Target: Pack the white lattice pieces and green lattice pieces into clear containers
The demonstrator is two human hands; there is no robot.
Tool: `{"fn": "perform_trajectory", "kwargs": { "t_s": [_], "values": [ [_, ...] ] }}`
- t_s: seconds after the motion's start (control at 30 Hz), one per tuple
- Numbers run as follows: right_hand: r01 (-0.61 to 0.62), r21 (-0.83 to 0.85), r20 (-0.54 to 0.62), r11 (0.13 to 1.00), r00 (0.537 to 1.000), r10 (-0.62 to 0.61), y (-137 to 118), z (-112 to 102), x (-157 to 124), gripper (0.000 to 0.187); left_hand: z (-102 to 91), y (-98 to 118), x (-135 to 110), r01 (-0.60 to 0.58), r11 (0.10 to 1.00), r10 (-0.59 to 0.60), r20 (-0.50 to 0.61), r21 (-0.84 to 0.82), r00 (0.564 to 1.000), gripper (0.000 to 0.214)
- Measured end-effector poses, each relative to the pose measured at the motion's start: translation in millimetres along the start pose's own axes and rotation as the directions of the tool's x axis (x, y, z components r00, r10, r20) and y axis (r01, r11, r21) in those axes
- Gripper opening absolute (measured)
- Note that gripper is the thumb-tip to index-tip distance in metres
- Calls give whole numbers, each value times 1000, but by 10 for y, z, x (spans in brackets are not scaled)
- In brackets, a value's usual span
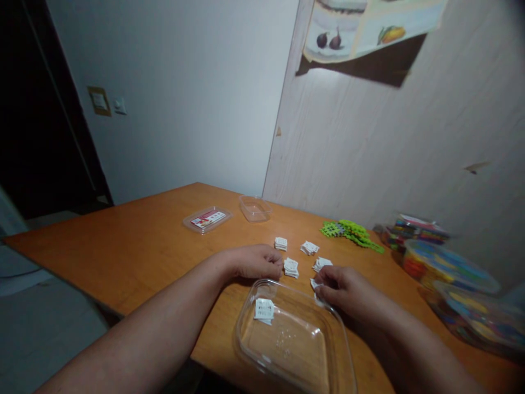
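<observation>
My right hand (342,285) pinches some small white cards (314,284) just beyond the far right rim of a clear plastic container (346,342). Curled closed, my left hand (259,261) is on the table beside a stack of white cards (291,267); whatever its fingers may hold is hidden. Another stack of cards (322,264) lies just beyond my right fingers. Farther back are two more piles, a left one (281,243) and a right one (309,248). Inside the container, at its far left, sit a few white cards with dark printing (263,310).
A clear lid with a label (208,219) and a smaller clear container (255,209) stand at the back of the orange table (135,246). Green plastic pieces (350,232) lie back right. Clear tubs of colourful pieces (449,265) line the right side, along the wall.
</observation>
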State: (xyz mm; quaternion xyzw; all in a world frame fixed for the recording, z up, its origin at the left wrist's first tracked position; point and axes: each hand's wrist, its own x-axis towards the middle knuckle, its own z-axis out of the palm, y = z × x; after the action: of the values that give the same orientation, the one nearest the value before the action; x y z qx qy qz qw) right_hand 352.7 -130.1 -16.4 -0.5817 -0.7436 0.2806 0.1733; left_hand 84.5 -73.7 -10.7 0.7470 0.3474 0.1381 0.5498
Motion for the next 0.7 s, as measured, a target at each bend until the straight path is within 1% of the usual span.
{"fn": "perform_trajectory", "kwargs": {
  "t_s": [0.17, 0.23, 0.37, 0.57, 0.7],
  "values": [
    [25, -2, -34, 1000, 999, -25, -24, -15, -22, 17, 0, 23, -9, 3, 1000, -3, 9, -12, 1000, 13],
    [31, -5, -27, 1000, 999, -31, -1, -17, -18, 18, 2, 24, -8, 11, 1000, -11, 7, -13, 1000, 14],
    [0, -19, 26, 1000, 1000, 0, 38, -8, 2, 15, 8, 28, -14, 11, 1000, -11, 10, -28, 1000, 14],
    [-56, -16, 11, 998, 998, 56, -8, -17, 2, 13, 17, 40, -28, 7, 1000, -7, 5, -26, 1000, 14],
    [-59, 1, -1, 998, 998, 59, -10, -28, -13, 15, 15, 16, -15, 7, 1000, -7, 6, -27, 1000, 13]
  ]
}}
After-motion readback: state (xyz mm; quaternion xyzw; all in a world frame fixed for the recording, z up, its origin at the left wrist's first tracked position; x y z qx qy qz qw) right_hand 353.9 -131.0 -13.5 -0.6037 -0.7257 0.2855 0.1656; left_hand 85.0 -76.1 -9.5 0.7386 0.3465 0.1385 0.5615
